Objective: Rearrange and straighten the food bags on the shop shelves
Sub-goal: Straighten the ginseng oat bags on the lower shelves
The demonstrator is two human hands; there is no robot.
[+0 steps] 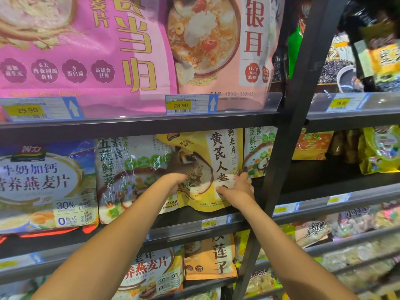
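A yellow oatmeal bag [218, 152] with dark Chinese lettering stands on the middle shelf, tilted slightly. My left hand [173, 180] grips its left edge, with the fingers tucked behind the bag. My right hand [240, 189] holds its lower right edge, thumb across the front. To its left stands a grey-green vegetable oatmeal bag [129, 169], and a second such bag [257, 152] stands to its right, partly behind the shelf post.
A black upright post [287, 131] runs just right of my right hand. A blue-white milk oatmeal bag [43, 185] fills the left. Pink bags [86, 44] sit on the shelf above, orange bags [210, 258] below. Price-tag rails [186, 105] line each shelf edge.
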